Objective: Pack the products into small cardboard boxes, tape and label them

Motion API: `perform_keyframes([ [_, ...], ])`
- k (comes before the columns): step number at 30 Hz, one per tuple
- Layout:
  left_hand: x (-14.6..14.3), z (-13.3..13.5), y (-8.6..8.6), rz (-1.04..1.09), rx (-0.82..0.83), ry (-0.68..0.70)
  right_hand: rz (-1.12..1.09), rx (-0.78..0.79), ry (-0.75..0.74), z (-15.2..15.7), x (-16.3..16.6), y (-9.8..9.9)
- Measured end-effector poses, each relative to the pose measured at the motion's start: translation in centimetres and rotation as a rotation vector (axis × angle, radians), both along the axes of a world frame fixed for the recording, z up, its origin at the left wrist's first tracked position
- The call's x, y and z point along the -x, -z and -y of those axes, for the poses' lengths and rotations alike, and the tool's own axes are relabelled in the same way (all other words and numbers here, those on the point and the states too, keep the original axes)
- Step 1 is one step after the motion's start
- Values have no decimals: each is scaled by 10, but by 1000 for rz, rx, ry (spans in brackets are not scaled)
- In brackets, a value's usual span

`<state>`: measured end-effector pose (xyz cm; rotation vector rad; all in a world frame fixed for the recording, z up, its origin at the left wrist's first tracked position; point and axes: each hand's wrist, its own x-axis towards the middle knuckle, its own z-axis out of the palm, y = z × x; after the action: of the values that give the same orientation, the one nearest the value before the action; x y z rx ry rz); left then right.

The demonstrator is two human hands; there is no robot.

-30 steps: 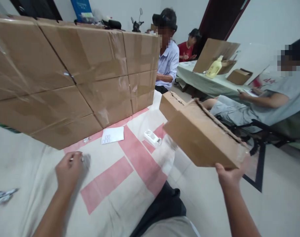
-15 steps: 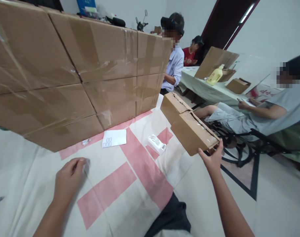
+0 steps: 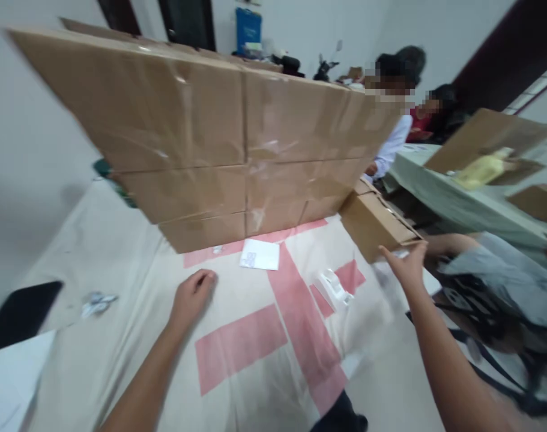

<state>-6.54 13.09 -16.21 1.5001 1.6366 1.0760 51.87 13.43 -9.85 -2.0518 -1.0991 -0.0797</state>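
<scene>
Card (image 3: 260, 255) left of carton (image 3: 372, 222): print illegible | carton: brown, oblong | right hand (image 3: 407, 267): half-open, gripping its end | left hand (image 3: 192, 294): curled, contents unclear

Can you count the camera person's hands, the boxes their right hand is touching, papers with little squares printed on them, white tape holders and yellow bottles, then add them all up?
Left hand and right hand: 2
Cardboard box at the right hand: 1
Paper with squares: 1
White tape holder: 1
Yellow bottle: 1
Total: 6
</scene>
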Motion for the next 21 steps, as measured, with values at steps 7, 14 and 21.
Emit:
perform_keyframes([
  [7,79,-32,-14,222,-70,-182,417,-388,-617,-43,211,-39],
  [14,174,-132,-35,110,-170,-565,356,-327,-1615,-77,508,-69],
  [21,220,-232,-80,-172,-244,-504,94,214,-959,-149,691,-72],
])
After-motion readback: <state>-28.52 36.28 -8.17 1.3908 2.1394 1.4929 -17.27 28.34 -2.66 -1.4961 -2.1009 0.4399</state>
